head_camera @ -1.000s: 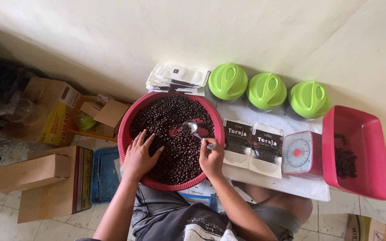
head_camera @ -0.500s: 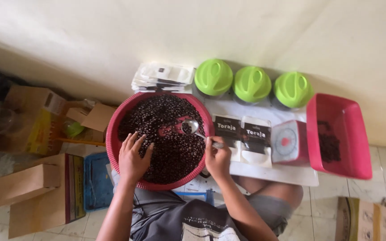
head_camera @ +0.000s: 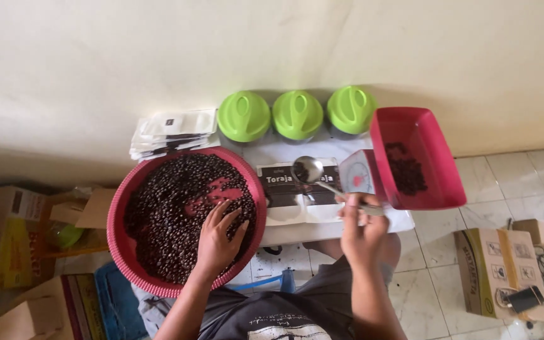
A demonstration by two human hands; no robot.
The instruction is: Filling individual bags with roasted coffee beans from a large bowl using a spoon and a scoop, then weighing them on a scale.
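Over the low white table (head_camera: 297, 230) we are working with two hands. Our left hand (head_camera: 218, 239) is lying flat with its fingers spread on the dark coffee beans (head_camera: 171, 208), palm down, inside the one round red basket (head_camera: 121, 249). Our right hand (head_camera: 360, 226) is curling closed around the handle of the single metal spoon (head_camera: 322, 179), pinching it between thumb and fingers. We are holding that spoon above the two dark-labelled pouches (head_camera: 294, 195), which are lying side by side on the table; its bowl is pointing up and to the left, away from us, and its long axis is running on a slant from our fist toward the wall. A few beans are sitting in the bowl.

Just right of the spoon we are seeing one small kitchen scale (head_camera: 357, 176), and touching its right side one red rectangular tray (head_camera: 442, 157) with a small heap of beans. Behind, along the wall, three jars with green lids (head_camera: 297, 113) are standing in a row, and left of them one stack of white pouches (head_camera: 174, 129) is lying.
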